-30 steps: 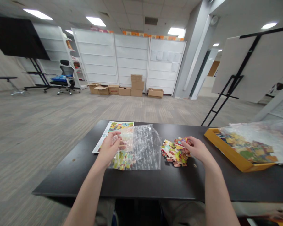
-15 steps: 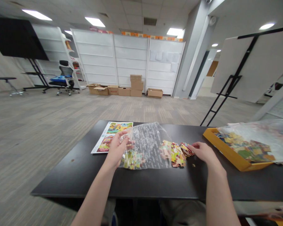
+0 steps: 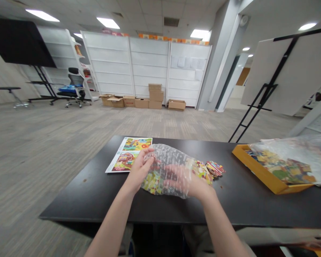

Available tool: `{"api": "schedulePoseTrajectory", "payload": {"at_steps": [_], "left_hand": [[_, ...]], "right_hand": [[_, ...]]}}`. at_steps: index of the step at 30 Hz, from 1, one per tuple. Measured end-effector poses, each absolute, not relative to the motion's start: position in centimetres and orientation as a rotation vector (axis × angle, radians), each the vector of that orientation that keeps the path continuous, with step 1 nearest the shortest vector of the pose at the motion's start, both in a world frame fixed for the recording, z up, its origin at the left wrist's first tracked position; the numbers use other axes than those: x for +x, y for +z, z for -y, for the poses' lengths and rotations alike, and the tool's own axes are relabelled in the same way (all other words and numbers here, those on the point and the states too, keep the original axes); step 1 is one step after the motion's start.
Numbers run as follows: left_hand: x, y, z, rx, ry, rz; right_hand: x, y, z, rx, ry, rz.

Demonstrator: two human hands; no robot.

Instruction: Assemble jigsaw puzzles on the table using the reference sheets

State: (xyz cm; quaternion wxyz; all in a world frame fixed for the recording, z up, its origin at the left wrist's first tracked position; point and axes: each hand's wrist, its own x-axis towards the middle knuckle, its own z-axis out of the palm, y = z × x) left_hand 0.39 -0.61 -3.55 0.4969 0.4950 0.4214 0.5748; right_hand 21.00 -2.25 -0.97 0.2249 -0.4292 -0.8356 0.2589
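The right hand (image 3: 178, 176) left the loose puzzle pieces (image 3: 216, 168) and entered the clear plastic bag (image 3: 173, 157).

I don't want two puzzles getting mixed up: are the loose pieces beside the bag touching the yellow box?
Apart. The head view shows bare black table between the loose pieces and the yellow box.

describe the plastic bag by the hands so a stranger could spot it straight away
On the black table, look between the printed picture sheet and the yellow box. The clear plastic bag there holds green and yellow puzzle pieces and is held by the left hand. What sets it apart from the plastic over the yellow box is the right hand showing through it.
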Motion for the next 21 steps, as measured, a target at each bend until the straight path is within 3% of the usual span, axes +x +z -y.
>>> {"api": "schedulePoseTrajectory", "payload": {"at_steps": [12,21], "left_hand": [[1.1,-3.1,1.2,1.385,1.367,-0.908],[0.5,-2.9,1.1,1.253,1.391,-0.827]], "right_hand": [[19.5,-1.6,2.4,-1.368,0.534,2.41],[18.5,-1.6,2.6,-1.249,0.63,2.321]]}}
